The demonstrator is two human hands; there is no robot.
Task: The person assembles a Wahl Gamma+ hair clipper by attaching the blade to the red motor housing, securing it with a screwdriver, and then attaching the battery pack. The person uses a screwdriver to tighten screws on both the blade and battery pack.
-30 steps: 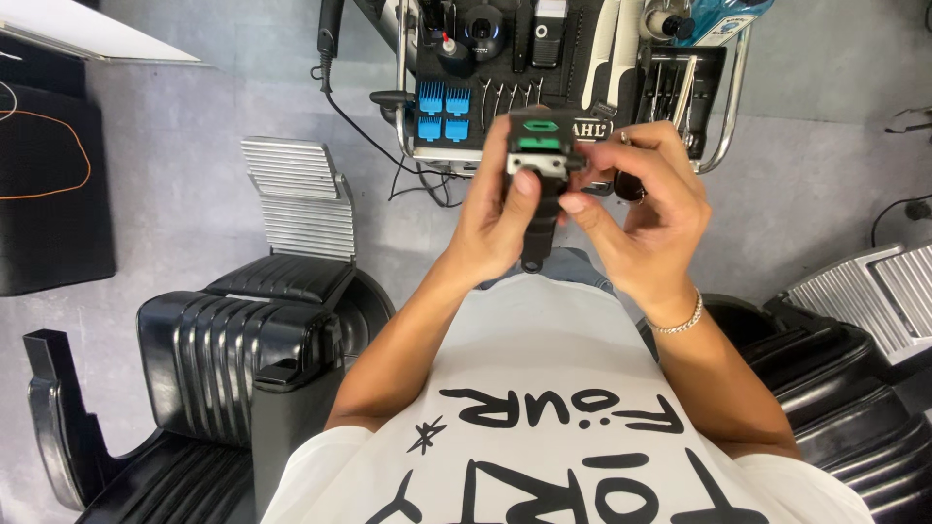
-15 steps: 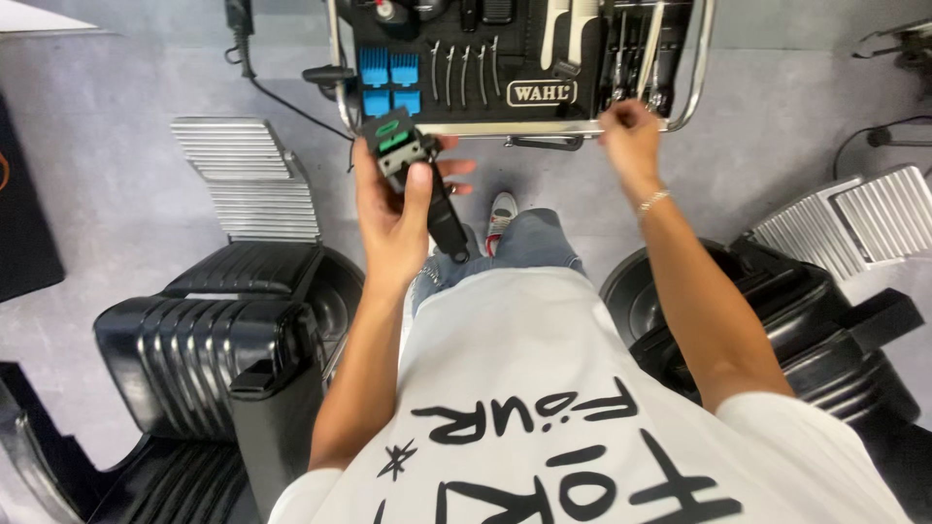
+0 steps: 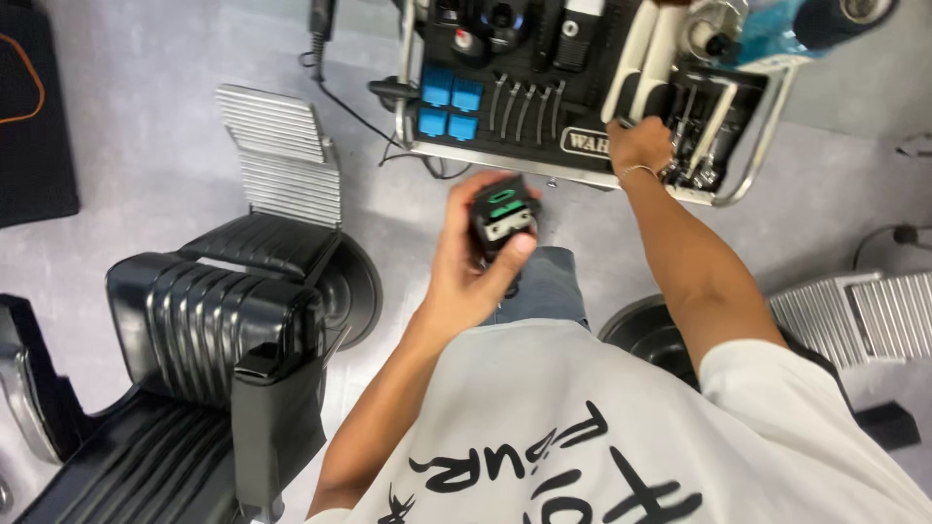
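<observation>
Chairs of black ribbed leather are the largest things here: one bulks out beyond the thumb side of the left hand's grip, with its ribbed metal footrest further out the same way, and a second chair's base and footrest lie outward of the right forearm. Between them runs grey floor, so the open room for either arm lies mostly over that strip and straight above the person's own lap.

Ahead of both hands stands the tool tray, a black mat inside a chrome rail, crowded with blue guards, combs and clippers. Its near rail is the edge that matters, since it runs just beyond the fingertips of both hands. A cord trails off the tray's far corner across the floor, well apart from either grip.

The left hand is wrapped firmly round a black hair clipper, blade end up, with green showing on the head; the thumb presses its side. The clipper sits clear of the tray, short of the rail and above the person's knee.

The right hand reaches over the rail among pale-handled tools; the pictures do not show whether its fingers have shut on anything.

By the look of it, the clipper is in hand and ready, while whatever the right hand seeks is not yet out of the tray.
</observation>
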